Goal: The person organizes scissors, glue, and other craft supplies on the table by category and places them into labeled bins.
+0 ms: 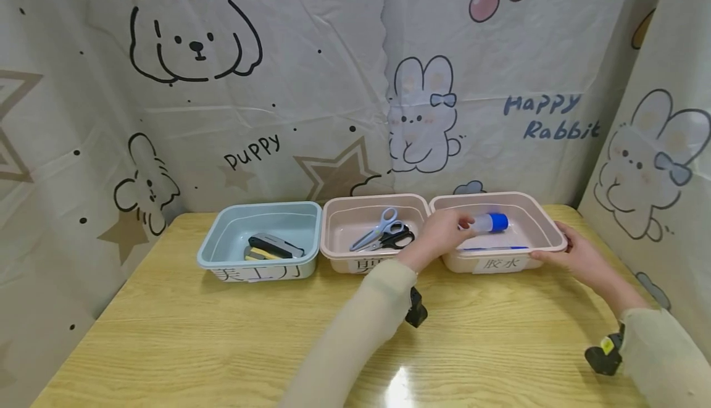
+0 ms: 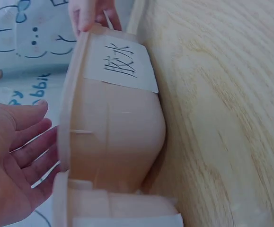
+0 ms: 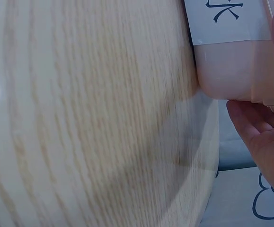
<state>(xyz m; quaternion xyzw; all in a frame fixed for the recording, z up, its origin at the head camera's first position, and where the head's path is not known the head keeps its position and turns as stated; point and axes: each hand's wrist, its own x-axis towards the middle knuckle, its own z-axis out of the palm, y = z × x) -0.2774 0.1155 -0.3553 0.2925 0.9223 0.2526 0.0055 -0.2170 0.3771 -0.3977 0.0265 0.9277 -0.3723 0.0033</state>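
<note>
At the right stands a pink plastic bin [image 1: 547,244] with a white handwritten label [image 1: 496,265]. Inside lies a clear glue bottle with a blue cap [image 1: 498,222], and something blue and thin shows along the front wall. My left hand [image 1: 441,233] reaches over this bin's left end, fingertips by the bottle's clear end; in the left wrist view its thumb and fingers are spread apart, loosely bent. My right hand [image 1: 580,258] grips the bin's right end, thumb on the front rim and fingers [image 3: 250,113] below the rim at the side.
Left of that bin, a second pink bin [image 1: 333,235] holds blue scissors [image 1: 380,228] and black-handled scissors [image 1: 401,239]. A light blue bin [image 1: 208,250] farther left holds several box cutters [image 1: 274,245]. All stand near the wooden table's [image 1: 222,334] back edge, before a printed curtain [image 1: 333,56].
</note>
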